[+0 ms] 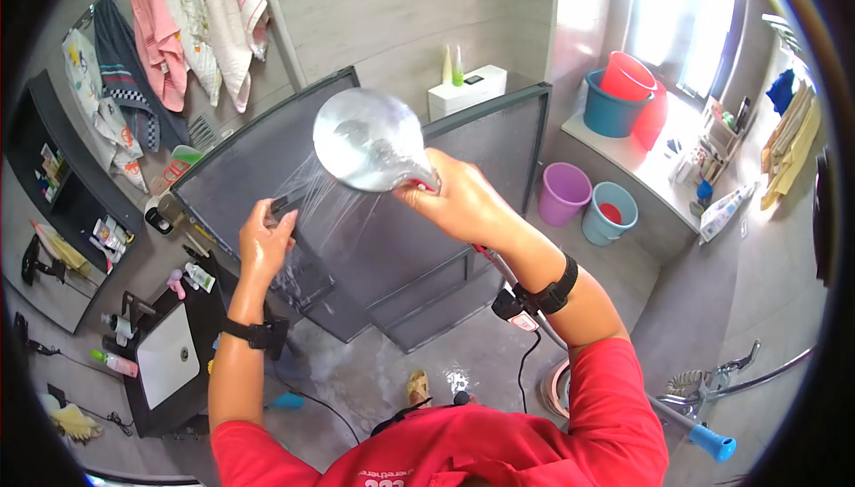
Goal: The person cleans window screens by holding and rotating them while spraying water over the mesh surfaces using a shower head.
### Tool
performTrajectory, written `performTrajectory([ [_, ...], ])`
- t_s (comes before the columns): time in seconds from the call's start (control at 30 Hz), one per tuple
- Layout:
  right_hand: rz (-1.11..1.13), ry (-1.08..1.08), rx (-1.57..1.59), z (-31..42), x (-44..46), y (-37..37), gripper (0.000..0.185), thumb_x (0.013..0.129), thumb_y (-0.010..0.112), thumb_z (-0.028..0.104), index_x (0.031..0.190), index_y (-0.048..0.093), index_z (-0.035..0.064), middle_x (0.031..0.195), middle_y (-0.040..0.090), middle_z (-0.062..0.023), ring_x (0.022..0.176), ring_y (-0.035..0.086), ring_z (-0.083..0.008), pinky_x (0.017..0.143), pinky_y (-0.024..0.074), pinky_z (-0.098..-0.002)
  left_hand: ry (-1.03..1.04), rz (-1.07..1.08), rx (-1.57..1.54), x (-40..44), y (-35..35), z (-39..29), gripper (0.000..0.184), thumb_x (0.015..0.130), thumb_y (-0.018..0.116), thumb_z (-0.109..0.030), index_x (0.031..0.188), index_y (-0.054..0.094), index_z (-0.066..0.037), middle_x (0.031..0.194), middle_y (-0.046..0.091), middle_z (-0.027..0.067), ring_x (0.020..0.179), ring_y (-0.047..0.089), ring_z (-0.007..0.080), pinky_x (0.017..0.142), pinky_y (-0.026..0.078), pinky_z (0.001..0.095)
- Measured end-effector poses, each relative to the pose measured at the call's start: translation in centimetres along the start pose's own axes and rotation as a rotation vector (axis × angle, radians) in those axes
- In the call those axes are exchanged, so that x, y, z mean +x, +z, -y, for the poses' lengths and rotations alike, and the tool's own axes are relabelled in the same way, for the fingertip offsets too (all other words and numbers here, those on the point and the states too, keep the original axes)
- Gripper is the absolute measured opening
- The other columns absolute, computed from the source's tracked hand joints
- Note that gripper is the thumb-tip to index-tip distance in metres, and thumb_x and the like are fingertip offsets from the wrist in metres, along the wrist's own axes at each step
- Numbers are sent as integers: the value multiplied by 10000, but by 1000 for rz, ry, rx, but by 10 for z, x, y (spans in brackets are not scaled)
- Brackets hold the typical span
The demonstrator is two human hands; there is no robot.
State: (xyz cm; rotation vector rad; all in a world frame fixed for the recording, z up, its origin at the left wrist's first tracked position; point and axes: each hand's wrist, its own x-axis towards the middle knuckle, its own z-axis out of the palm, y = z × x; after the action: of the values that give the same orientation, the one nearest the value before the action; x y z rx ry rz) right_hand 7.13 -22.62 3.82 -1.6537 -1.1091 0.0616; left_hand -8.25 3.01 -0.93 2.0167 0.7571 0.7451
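My right hand (452, 198) is closed round the handle of a silver shower head (367, 140), held up in front of me. Water streams from it down and to the left. My wet left hand (265, 242) pinches the top corner of a dark-framed window screen (307, 251), which stands tilted in the spray. Behind it leans a larger screen (254, 153) with grey mesh. Another framed screen (485, 153) stands to the right, below and beyond my right hand. Suds and water lie on the grey floor (334, 376).
A sink (172, 358) is on the left under a mirror cabinet. Towels (160, 42) hang at upper left. Purple (565, 193) and light blue (610, 215) buckets stand at right, below a ledge with basins (619, 100). A blue-ended pole (711, 442) lies lower right, near the wall taps.
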Motion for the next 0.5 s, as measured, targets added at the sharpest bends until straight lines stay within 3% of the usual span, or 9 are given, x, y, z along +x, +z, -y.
performTrajectory([
  [0.03,10,-5,6,4,1,2,315,847,674,225,1075,595,23,894,661,-133,840,616,-195,781,482,-338,-6,-11,3,4,3,14,285,856,674,-239,1060,606,-51,797,650,86,733,615,156,659,493,346],
  [0.1,-14,117,25,13,4,5,318,844,675,216,1070,590,9,911,659,-138,831,621,-200,769,485,-335,205,-62,135,16,16,52,336,875,665,-312,1023,603,-16,752,662,74,712,596,124,684,498,343],
  [0.13,-13,23,54,7,5,14,323,845,675,220,1064,588,0,911,660,-149,826,626,-211,766,486,-340,181,-87,112,12,22,49,354,866,676,-316,1024,605,-7,821,681,83,774,620,147,725,494,339],
  [0.17,-5,21,57,7,5,19,323,845,675,220,1064,588,0,911,660,-149,826,626,-211,766,486,-340,285,-148,125,10,31,56,364,878,663,-322,1047,598,-6,892,686,106,793,622,166,744,489,334],
  [0.3,20,11,-22,9,8,27,328,839,678,222,1057,585,-4,914,667,-165,836,645,-226,759,491,-352,249,-159,-43,5,43,62,335,898,645,-273,1093,568,-11,952,660,118,841,613,178,767,478,319],
  [0.37,-119,-21,-7,2,13,21,346,846,675,247,1041,562,-15,921,650,-241,906,637,-385,763,494,-400,270,-145,-172,3,42,51,319,902,642,-251,1095,551,-13,958,650,111,853,610,181,776,476,317],
  [0.5,-125,70,-172,-17,8,2,334,844,672,230,1044,565,-13,924,655,-234,899,652,-348,769,495,-394,264,-169,-191,2,35,23,234,868,663,-144,1019,530,-24,890,597,60,822,564,147,754,458,297],
])
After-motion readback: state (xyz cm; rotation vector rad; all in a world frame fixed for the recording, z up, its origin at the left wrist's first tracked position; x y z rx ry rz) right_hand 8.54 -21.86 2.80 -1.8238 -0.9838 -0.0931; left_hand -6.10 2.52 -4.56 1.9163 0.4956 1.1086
